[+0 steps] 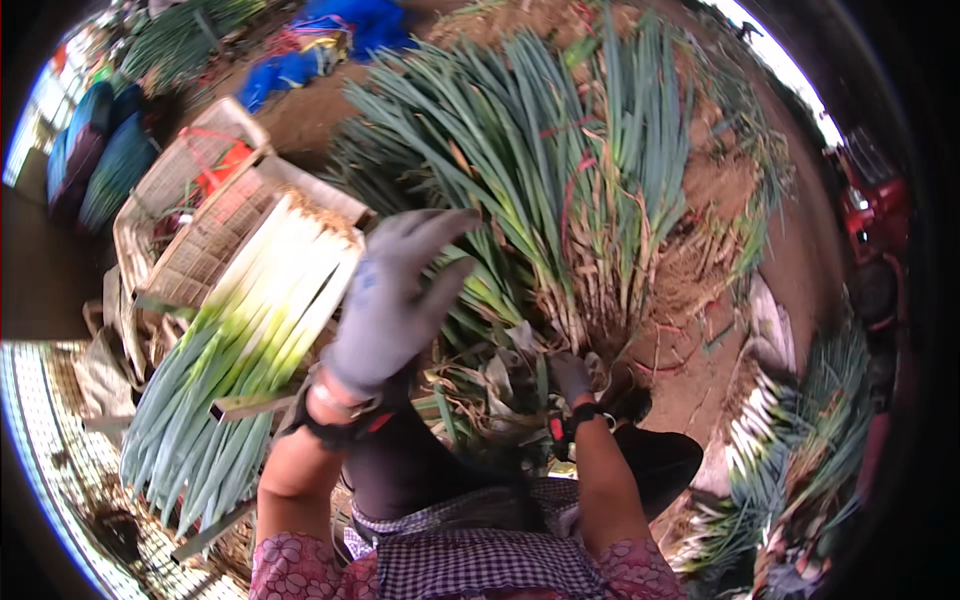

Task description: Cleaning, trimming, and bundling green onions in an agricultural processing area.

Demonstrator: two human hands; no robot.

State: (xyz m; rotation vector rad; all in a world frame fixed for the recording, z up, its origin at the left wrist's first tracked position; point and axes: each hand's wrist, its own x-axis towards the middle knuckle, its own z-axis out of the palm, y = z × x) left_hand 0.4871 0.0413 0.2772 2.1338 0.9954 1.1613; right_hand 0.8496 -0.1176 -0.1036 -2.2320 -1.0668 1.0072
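Observation:
My left hand [397,300], in a grey glove, is raised with fingers apart and nothing in them. Beside it, cleaned large green onions [277,292] lie with white shanks at the top and green leaves hanging toward the lower left. My right hand [574,375], gloved too, is low by the root ends of a big pile of uncleaned green onions [517,157]. Its fingers are partly hidden, so whether they grip anything is unclear. Stripped leaves and peelings [487,390] lie between my hands. A pink tie [570,195] runs around part of the pile.
A wicker-like crate [202,225] stands on the left, and a metal bar [255,405] juts out below the cleaned onions. Bundled onions [750,442] lie on the right. Blue netting [360,30] is at the back, and a red vehicle [874,195] stands at the far right.

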